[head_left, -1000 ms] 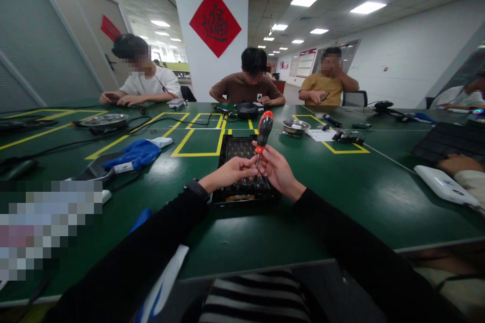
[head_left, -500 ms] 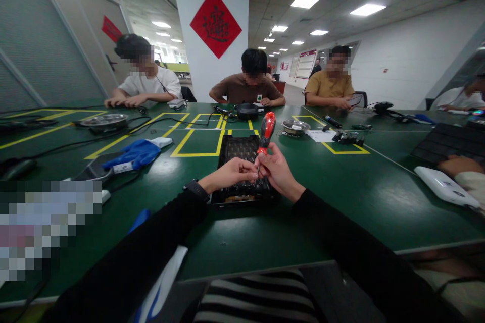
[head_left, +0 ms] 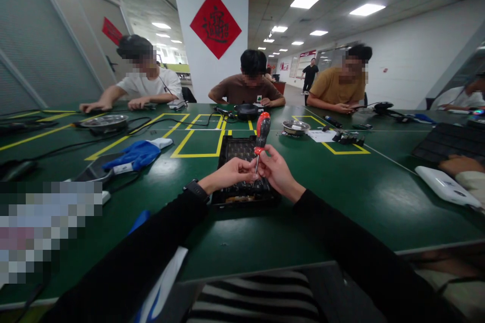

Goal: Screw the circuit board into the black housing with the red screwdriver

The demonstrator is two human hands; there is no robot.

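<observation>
A red-and-black screwdriver [head_left: 262, 131] stands nearly upright, tip down, over a black plastic housing [head_left: 235, 147] on the green table. My right hand [head_left: 278, 169] is closed round it, just below the handle's red collar. The fingers of my left hand [head_left: 233, 172] are pinched together close by the tip; whatever lies between them is too small to make out. Several rounded bumps line the inside of the housing, and a brownish strip [head_left: 240, 199] shows at its near end. Both hands partly cover the housing's middle.
Blue-and-white gloves [head_left: 138, 154] lie to the left with dark cables. Metal bowls [head_left: 295, 126] [head_left: 106, 122] stand farther back, one on each side. Small black parts [head_left: 348, 138] rest beside a white paper [head_left: 321, 135]. A white device [head_left: 445, 185] lies at right. Several people sit round the table.
The screwdriver's handle leaned slightly right, then came back, and my right fingers shifted on it. My left hand has barely moved. Across the table, the person in yellow has lowered a hand and leaned forward.
</observation>
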